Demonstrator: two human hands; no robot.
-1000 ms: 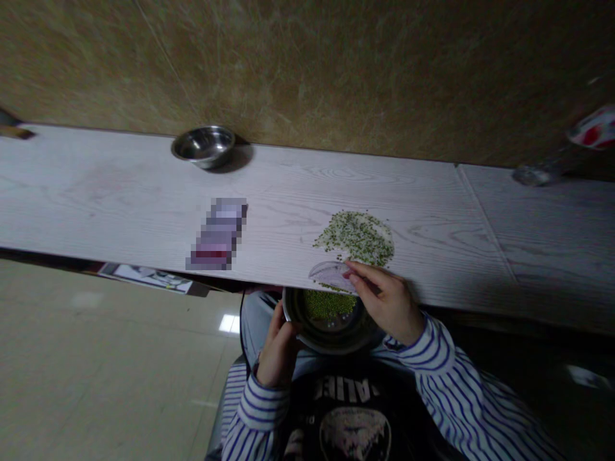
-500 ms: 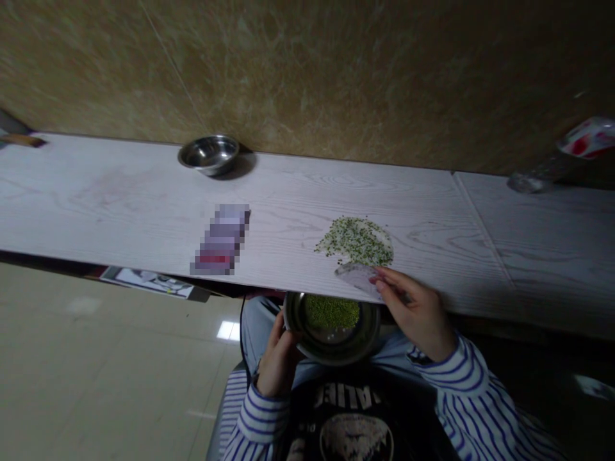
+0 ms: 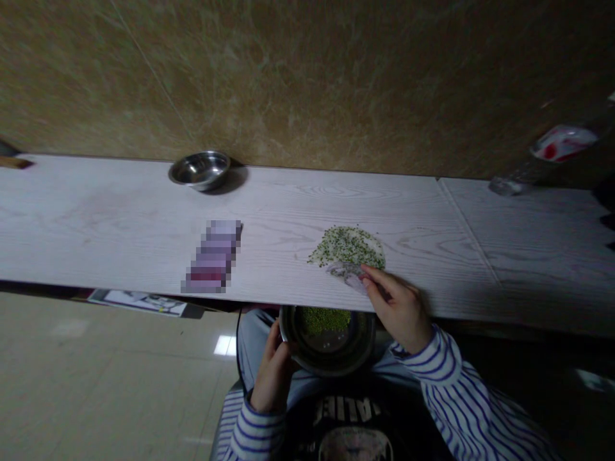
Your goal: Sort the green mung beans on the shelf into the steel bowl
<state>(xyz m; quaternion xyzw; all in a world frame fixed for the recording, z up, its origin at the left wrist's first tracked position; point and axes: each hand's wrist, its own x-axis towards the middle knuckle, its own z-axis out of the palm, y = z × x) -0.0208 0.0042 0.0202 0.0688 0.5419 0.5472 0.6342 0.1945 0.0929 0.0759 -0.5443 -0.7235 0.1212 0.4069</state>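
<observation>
Below the table's front edge, my left hand (image 3: 275, 374) grips the left rim of a steel bowl (image 3: 331, 365) over my lap. Small green beans, which look like mung beans (image 3: 323, 319), lie in the bowl with a few white specks. My right hand (image 3: 401, 310) pinches a thin, see-through plastic piece (image 3: 346, 274) between thumb and fingers. This piece touches or overlaps the near edge of a spread-out pile of green beans and white grains (image 3: 350, 245) on the table. Whether anything lies on the plastic is hard to make out.
A second steel bowl (image 3: 200, 171) stands by the wall at the back left. Nearer lies a blurred-out flat object (image 3: 212, 256). A clear bottle (image 3: 538, 160) with a red and white label is at the right. The pale wooden table (image 3: 110, 237) runs along the wall (image 3: 307, 83).
The camera view has shifted, so the table sits lower in the picture. My right hand has brought the plastic piece slightly closer to the pile. My left hand still holds the bowl.
</observation>
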